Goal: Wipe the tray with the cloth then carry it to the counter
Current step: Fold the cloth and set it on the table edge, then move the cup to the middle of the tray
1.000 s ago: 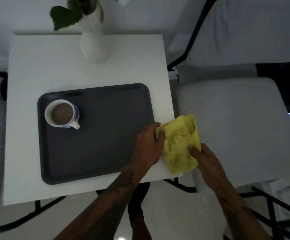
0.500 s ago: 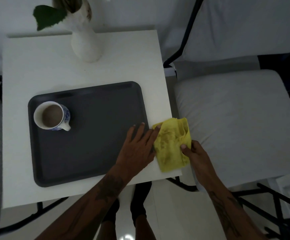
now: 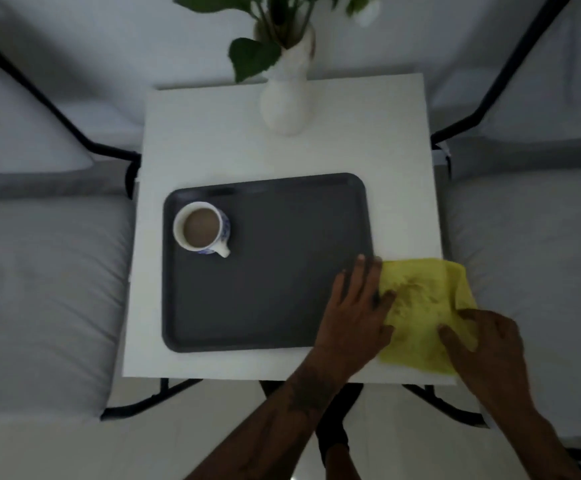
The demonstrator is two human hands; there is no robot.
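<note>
A dark grey tray (image 3: 275, 289) lies on the small white table (image 3: 212, 147). A blue-and-white mug (image 3: 201, 231) full of a brown drink stands in the tray's far left corner. A crumpled yellow cloth (image 3: 420, 306) lies on the table just right of the tray. My left hand (image 3: 354, 313) rests flat over the tray's near right corner, fingers spread, with its thumb side touching the cloth's left edge. My right hand (image 3: 483, 344) presses on the cloth's near right part with thumb and fingers.
A white vase (image 3: 285, 98) with green leaves stands at the table's far edge. Grey cushioned seats with black frames flank the table on the left (image 3: 39, 271) and right (image 3: 531, 254). Pale floor shows below the table's near edge.
The view has swung left, so the table now sits central. My left hand has spread flat over the tray's corner. The cloth has flattened out under my right hand.
</note>
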